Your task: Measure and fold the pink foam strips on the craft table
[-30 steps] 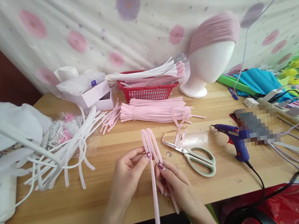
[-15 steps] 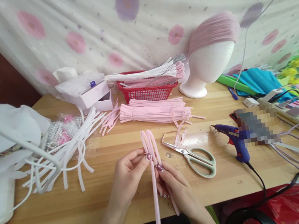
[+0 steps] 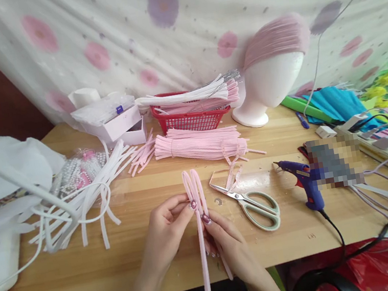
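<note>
A pink fuzzy strip (image 3: 205, 272) is bent into two narrow upright loops side by side, with long ends hanging below. My left hand (image 3: 172, 223) pinches it at the base of the left loop between thumb and forefinger. My right hand (image 3: 226, 237) is closed on the strip lower down, under the right loop; some of its fingers are hidden behind. Just right of my hands lie scissors (image 3: 260, 208) with pale green handles, partly open. A thin pink tape (image 3: 234, 173) lies by their blades.
Behind my hands are a bundle of pink strips (image 3: 197, 145), a red basket (image 3: 193, 120) and a foam head (image 3: 269, 83). White strips (image 3: 92, 207) lie left. A blue glue gun (image 3: 308, 183) and cables (image 3: 387, 212) are right, on the wooden table (image 3: 90, 282).
The long hanging end of the pink strip has swung slightly to the right. Both hands keep nearly the same place and hold.
</note>
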Available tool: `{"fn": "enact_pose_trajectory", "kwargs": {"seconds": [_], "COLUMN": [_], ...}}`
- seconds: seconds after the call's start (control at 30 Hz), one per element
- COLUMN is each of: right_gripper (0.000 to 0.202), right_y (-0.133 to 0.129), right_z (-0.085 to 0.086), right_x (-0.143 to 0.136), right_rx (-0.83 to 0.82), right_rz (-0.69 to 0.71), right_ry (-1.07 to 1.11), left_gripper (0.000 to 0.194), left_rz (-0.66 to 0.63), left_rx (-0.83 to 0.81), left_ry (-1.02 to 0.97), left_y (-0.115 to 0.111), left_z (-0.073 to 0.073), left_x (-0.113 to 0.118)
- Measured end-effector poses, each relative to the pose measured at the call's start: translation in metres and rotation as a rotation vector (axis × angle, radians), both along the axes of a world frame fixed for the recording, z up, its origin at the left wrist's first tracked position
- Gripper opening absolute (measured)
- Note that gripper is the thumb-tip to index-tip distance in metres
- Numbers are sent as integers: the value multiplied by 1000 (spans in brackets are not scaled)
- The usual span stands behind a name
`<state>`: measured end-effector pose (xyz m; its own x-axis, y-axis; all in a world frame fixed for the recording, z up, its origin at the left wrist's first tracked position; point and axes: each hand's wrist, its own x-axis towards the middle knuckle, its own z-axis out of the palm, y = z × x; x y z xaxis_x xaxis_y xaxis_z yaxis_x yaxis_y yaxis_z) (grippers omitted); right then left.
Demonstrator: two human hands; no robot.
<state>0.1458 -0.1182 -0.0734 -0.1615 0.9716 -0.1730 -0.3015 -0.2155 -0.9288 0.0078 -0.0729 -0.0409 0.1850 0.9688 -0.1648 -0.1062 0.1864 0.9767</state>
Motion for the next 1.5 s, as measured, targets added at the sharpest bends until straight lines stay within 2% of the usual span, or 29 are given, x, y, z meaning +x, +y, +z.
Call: {"fn": "enact_pose_trajectory", "kwargs": {"seconds": [0.13,0.2,0.27,0.33,0.4,0.47,0.53,0.63,0.73,0.9,1.1,1.17,1.23,1.3,1.37,1.43,1.5], "right_gripper": [42,45,45,41,37,33,33,34,36,35,32,32,32,28,24,23,25], "right_y": [1,1,-1,-3,-4,-3,-2,-2,-3,-4,-5,-6,-5,-4,-2,0,0], "right_z": [5,7,7,6,6,6,6,5,0,-7,-9,-6,-1,6,13,16,15], "right_x": [2,4,8,12,17,23,28,34,37,36,35,35,37,41,46,49,51], "right_rx": [-5,-13,-8,12,42,65,75,64,45,105,124,122,132,156,183,194,178], "right_rz": [-15,-54,-113,-200,-302,-388,-445,-483,-477,-432,-392,-408,-510,-667,-785,-826,-828], "right_ry": [-1,-5,-2,12,31,44,49,44,7,-97,-104,-97,-56,22,98,134,125], "left_gripper": [31,34,34,35,33,32,36,41,41,34,29,30,32,32,28,27,27], "left_rz": [56,140,277,390,392,322,298,346,352,254,251,287,322,240,-28,-218,-311], "left_rx": [19,55,179,382,550,606,575,499,435,291,294,310,399,524,573,624,668], "left_ry": [98,249,505,764,915,987,1070,1220,1323,1419,1437,1438,1439,1371,1259,1241,1233], "left_y": [10,17,22,24,22,20,18,20,22,28,29,28,27,26,28,32,37], "left_z": [-3,-4,-4,-4,-4,-6,-10,-15,-14,-12,-21,-16,-3,14,30,39,41], "left_x": [-13,-23,-31,-34,-30,-24,-21,-25,-32,-36,-39,-36,-27,-11,9,29,47]}}
